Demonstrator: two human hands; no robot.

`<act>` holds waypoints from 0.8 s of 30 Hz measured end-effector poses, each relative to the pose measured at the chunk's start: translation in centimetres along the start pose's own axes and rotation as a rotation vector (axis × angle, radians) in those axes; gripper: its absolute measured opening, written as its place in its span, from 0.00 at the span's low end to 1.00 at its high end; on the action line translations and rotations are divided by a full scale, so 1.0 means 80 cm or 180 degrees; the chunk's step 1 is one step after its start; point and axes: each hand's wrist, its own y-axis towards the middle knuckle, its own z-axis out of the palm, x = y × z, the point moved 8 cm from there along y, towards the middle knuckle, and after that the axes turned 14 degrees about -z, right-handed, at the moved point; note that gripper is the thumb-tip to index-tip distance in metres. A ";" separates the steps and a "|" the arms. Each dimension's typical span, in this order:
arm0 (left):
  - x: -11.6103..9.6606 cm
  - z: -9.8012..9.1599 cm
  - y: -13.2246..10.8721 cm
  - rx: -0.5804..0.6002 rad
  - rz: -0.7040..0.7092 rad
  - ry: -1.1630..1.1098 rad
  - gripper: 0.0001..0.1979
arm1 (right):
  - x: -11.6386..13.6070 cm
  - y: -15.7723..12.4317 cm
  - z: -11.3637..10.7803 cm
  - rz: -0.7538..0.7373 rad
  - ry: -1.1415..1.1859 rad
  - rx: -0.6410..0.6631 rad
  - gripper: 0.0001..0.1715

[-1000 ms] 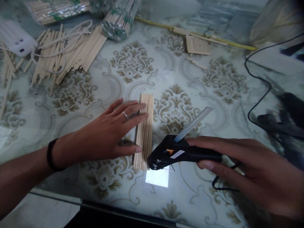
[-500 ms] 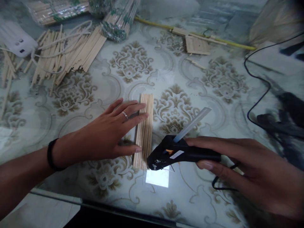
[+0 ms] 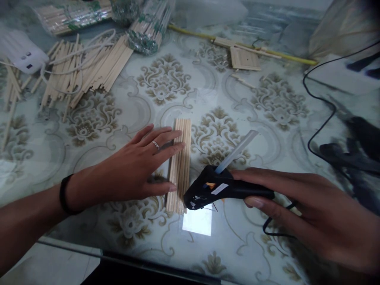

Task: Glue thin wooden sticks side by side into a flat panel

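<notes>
A narrow panel of wooden sticks (image 3: 184,158), laid side by side, lies on the patterned tabletop in front of me. My left hand (image 3: 142,162) rests on its left side, fingers spread and the fingertips touching the sticks. In my right hand (image 3: 308,213) is a black hot glue gun (image 3: 219,186), gripped by its handle. A translucent glue stick (image 3: 237,151) pokes out of the gun's back end. The gun's front end is at the panel's lower right edge; its nozzle tip is hidden from me.
Loose wooden sticks (image 3: 109,65) and a white power strip (image 3: 22,51) with its cable lie at the far left. Bagged sticks (image 3: 150,27) are behind them. A small square stick panel (image 3: 245,58) sits by a yellow rod (image 3: 293,57). Black-handled pliers (image 3: 362,130) lie at right near a black cord (image 3: 310,134).
The glue gun has shifted very slightly upward along the panel's edge, its glue stick tilting a little to the left. My left hand stays in place on the sticks.
</notes>
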 end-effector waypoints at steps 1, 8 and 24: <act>0.000 -0.001 0.000 -0.0014 -0.0008 -0.0011 0.37 | 0.000 0.000 0.000 0.0001 -0.0001 -0.0006 0.25; 0.001 -0.002 -0.001 -0.0022 0.0000 -0.0088 0.37 | 0.000 0.004 -0.004 0.0034 -0.0025 -0.0117 0.26; 0.003 0.001 -0.001 -0.0040 -0.0032 -0.0054 0.38 | -0.001 0.003 -0.013 0.0077 -0.0338 -0.0317 0.30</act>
